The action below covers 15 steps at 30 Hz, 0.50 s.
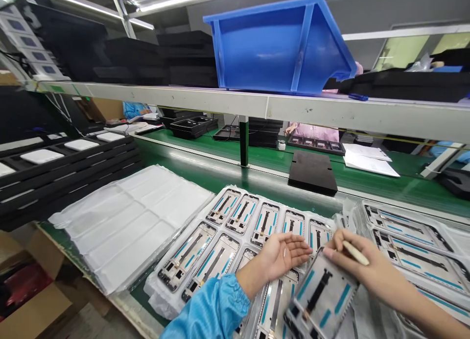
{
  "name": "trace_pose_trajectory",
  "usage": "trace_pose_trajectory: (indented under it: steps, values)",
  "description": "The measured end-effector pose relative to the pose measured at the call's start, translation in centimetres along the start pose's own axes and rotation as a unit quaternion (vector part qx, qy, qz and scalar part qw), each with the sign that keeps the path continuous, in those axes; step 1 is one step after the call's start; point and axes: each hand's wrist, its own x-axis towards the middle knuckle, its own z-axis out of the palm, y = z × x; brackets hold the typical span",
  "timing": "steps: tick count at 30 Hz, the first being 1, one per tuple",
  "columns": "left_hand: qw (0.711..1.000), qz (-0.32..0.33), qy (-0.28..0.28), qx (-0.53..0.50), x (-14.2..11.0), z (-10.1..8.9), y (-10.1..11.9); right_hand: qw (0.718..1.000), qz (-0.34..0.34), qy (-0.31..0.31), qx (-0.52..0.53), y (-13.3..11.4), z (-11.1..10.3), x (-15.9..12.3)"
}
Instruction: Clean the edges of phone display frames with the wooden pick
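My left hand [282, 255] lies palm up with its fingers apart, holding nothing, just above several phone mid-frames with blue strips. Those frames sit in rows in a white plastic tray [156, 297]. My right hand [370, 265] pinches a cream pen-shaped tool [354, 253] against its fingers. The same hand also grips the top edge of a tilted phone mid-frame [323, 295], whose lower end runs out of view. More frames lie in a second tray [404, 226] to the right.
A bagged stack of white sheets [128, 226] lies left of the trays on the green bench [209, 167]. Overhead runs a white shelf [257, 104] holding a blue bin [282, 47]. A black foam pad [312, 172] and papers lie beyond; a person in pink [316, 132] works opposite.
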Motion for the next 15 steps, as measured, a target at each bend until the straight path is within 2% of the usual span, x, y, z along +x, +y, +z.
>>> trace_pose_trajectory:
  steps: [3, 5, 7, 10, 15]
  values:
    - [0.999, 0.009, -0.029, -0.016, 0.1, -0.1, -0.2, 0.988, 0.054, 0.129, 0.06, 0.2, -1.1, 2.2]
    - [0.998, 0.037, -0.052, -0.027, 0.0, -0.2, -0.4, 0.972, 0.106, 0.177, 0.111, 0.8, -1.0, 3.6]
    - [0.996, 0.072, -0.05, -0.032, -0.1, -0.1, -0.6, 0.96, 0.133, 0.192, 0.153, 1.6, -0.6, 4.9]
    - [0.994, 0.108, -0.022, -0.022, -0.4, 0.1, -0.6, 0.957, 0.13, 0.195, 0.173, 2.7, -0.1, 6.0]
    - [0.987, 0.15, -0.05, -0.014, -1.1, 0.5, -0.1, 0.965, 0.098, 0.179, 0.165, 3.6, -0.5, 6.2]
